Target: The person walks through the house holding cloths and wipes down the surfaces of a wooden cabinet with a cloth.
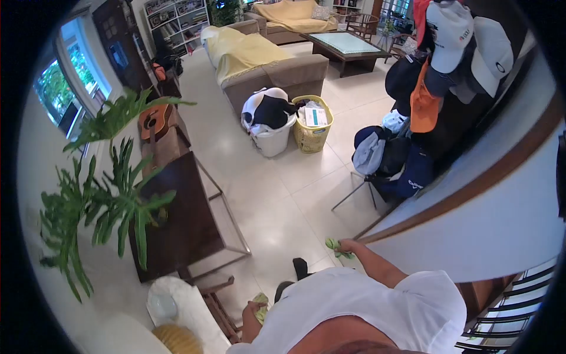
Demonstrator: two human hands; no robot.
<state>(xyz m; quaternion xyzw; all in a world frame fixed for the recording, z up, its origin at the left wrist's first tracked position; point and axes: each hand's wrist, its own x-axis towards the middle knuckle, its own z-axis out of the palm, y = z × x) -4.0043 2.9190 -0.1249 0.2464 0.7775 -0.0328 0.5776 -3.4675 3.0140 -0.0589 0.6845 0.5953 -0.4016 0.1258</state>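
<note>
Low in the view, close to the white shirt front, my left hand is closed around a pale green, crumpled soft thing. My right hand reaches out ahead on the right, its fingers closed on a green, floppy thing that sticks out on both sides. Both green things are too small to name for certain. Between the hands, a dark foot shows on the tiled floor.
On the left stand a dark table, a large-leaved plant, a guitar and a white-topped surface. Ahead are a white basket, a yellow basket and a sofa. Caps hang on the right above a curved wall.
</note>
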